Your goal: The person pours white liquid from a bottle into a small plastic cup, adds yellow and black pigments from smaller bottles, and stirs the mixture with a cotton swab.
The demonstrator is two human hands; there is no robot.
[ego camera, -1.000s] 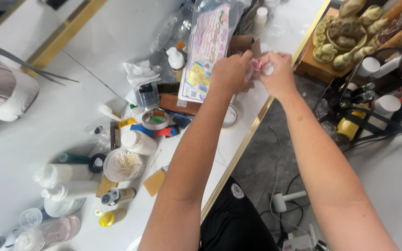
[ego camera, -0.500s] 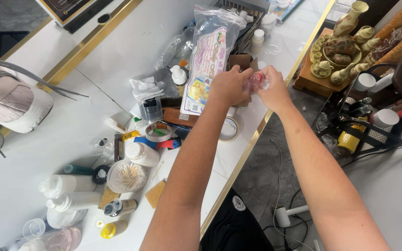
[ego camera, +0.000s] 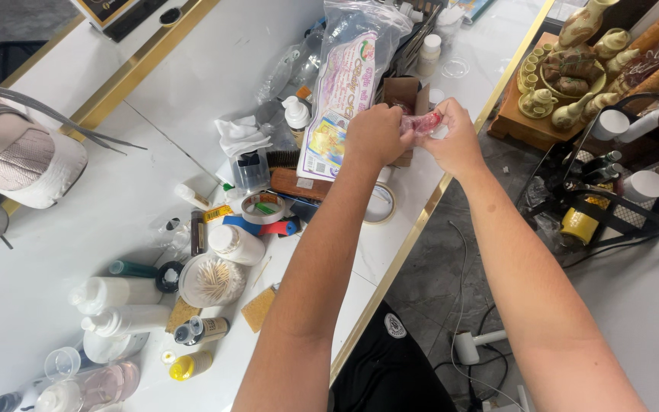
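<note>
Both the left hand (ego camera: 376, 134) and right hand (ego camera: 455, 141) grasped a small pink wrapped piece (ego camera: 421, 122) above the cardboard box (ego camera: 406, 95), so pulling gently apart seemed wise

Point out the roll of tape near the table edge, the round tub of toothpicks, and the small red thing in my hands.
Roll of tape (ego camera: 380, 204), head view, on its right rim.
Tub of toothpicks (ego camera: 212, 280), head view, middle of its top.
Small red thing (ego camera: 423, 122), head view, the part showing between both hands.
</note>
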